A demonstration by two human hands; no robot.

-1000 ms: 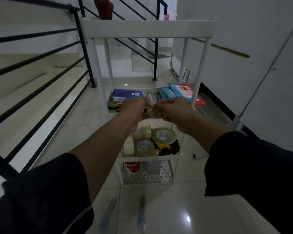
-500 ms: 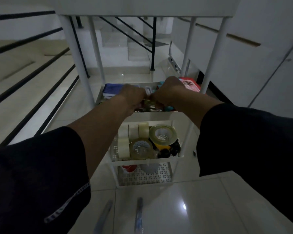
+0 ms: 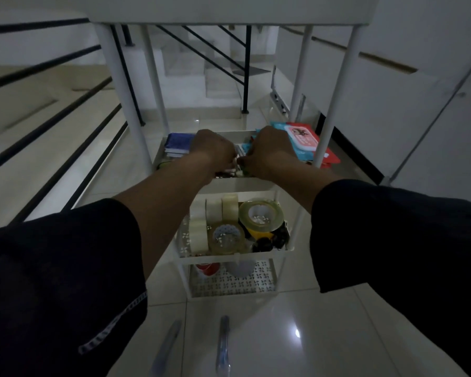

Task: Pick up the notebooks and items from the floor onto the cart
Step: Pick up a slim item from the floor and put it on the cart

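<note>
Over the second shelf of the white tiered cart [image 3: 261, 183], the left hand [image 3: 214, 151] and right hand [image 3: 269, 151] curl together; what they grip is hidden. A blue notebook [image 3: 178, 144] lies beside them; two blue pens [image 3: 223, 344] lie on the glossy tiled floor [image 3: 310, 336].
</note>
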